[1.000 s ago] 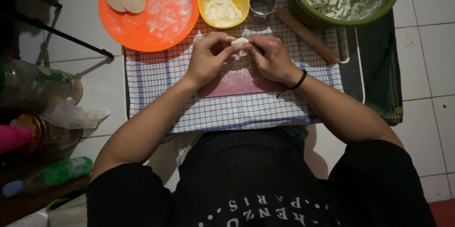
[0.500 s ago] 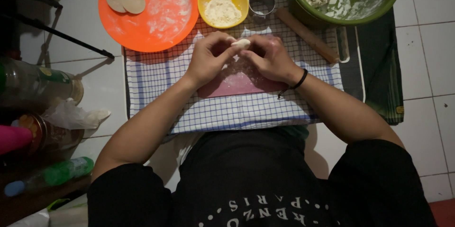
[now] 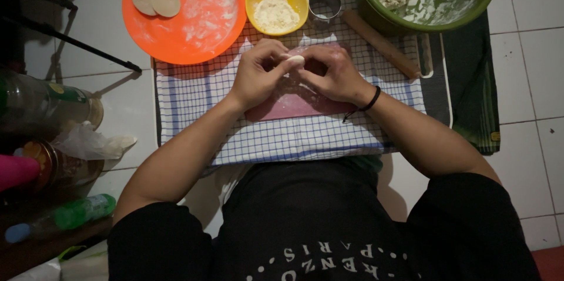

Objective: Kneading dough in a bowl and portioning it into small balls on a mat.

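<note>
Since half a second ago we have barely shifted, fingers working the same spot. From the left: the floury round orange plastic plate (image 3: 194, 28), then our left hand (image 3: 258, 75) and right hand (image 3: 335, 72), both closed in a pinch on the small pale dough piece (image 3: 295, 59) above the pink rectangular mat (image 3: 294, 105).

Both forearms bare, reaching forward from torso, converging toward midline. Left hand (image 3: 258, 72) knuckles up, fingers curled inward, thumb and forefinger tips pinched together at its inner side. Right hand (image 3: 335, 72) mirrored, fingers bent, tips meeting those of left hand. Hands touching at fingertips. Dark band around right wrist. Elbows bent, spread outward; upper arms in black sleeves.
</note>
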